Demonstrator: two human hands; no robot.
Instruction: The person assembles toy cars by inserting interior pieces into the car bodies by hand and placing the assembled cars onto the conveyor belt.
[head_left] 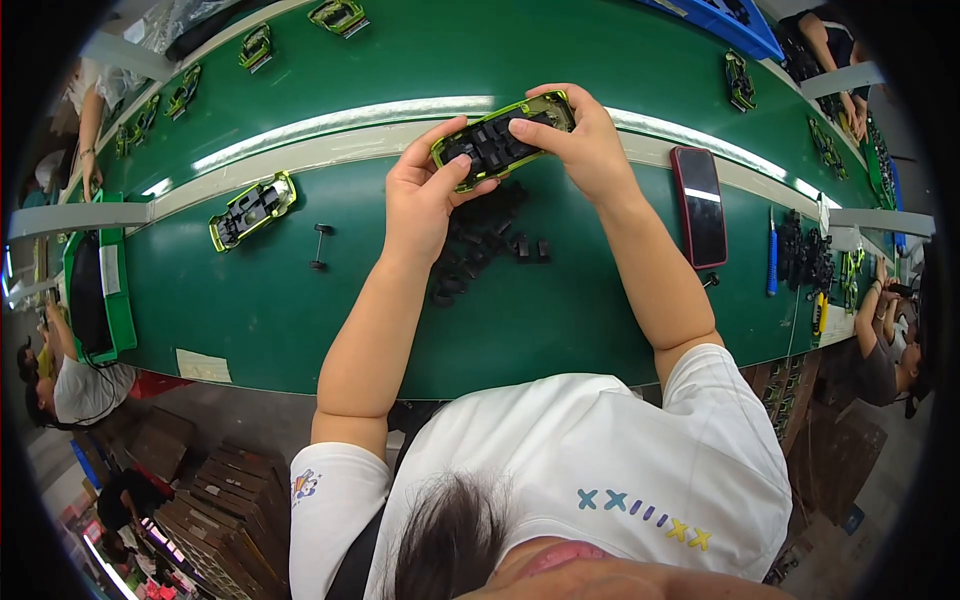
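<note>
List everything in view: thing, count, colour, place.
held car shell: 1, lime-green with black insert, in both hands above the belt
loose car shell: 1, lime-green, on the bench at left
axle: 1, black, right of the loose car shell
small parts pile: many, black, bench centre, below the hands
phone: 1, dark with red edge, bench right
screwdriver: 1, blue handle, far right
belt: 1, green, carrying more lime shells
left hand: gripping the held car shell's left end
right hand: pressing on its top
</note>
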